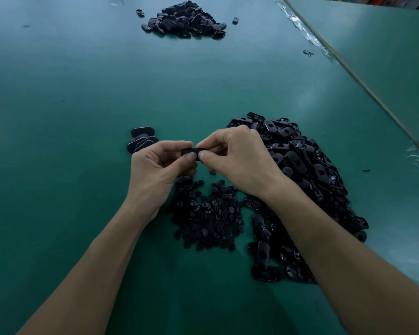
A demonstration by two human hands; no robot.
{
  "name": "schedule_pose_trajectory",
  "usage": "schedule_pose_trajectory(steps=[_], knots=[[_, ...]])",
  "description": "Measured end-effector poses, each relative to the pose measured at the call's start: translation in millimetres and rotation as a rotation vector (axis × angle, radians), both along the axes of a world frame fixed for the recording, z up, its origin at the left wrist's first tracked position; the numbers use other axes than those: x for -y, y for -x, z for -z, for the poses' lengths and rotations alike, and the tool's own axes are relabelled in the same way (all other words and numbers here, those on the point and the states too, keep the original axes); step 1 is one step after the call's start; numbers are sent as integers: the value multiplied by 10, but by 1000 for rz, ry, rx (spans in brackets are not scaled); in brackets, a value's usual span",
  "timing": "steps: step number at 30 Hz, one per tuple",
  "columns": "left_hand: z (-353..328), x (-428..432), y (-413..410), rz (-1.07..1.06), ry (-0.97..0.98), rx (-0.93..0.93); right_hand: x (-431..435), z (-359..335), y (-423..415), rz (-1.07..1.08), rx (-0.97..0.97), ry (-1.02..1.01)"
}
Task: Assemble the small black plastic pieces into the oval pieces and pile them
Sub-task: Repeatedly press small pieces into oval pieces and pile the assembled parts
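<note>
Both hands meet above the green table (58,93), holding one black oval piece (191,152) between them. My left hand (160,165) pinches its left end and my right hand (235,155) pinches its right end; fingers hide most of it. Under the hands lies a heap of small black round pieces (208,213). A large heap of oval pieces with holes (305,170) spreads to the right, partly under my right forearm. A few oval pieces lie stacked flat (142,139) just left of my left hand.
Another pile of black oval pieces (186,20) lies at the far side of the table, with two loose ones beside it. A seam with clear tape (305,32) runs along the right, where a second green table adjoins.
</note>
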State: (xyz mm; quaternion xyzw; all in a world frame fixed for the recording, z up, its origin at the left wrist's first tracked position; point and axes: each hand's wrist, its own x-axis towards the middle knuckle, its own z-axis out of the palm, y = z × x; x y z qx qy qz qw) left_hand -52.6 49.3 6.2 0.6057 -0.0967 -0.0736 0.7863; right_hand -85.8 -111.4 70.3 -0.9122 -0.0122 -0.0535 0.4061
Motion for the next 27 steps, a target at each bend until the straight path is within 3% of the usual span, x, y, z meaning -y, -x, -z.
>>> schedule_pose_trajectory(steps=[22,25,27], knots=[[-25,-7,3,-90,-111,157,-26,-37,-15,0,-53,-19],[1,-20,-8,-186,-157,195,-25,-18,-30,18,-71,44],[30,-77,-60,-325,-210,201,14,28,-38,58,-95,194]])
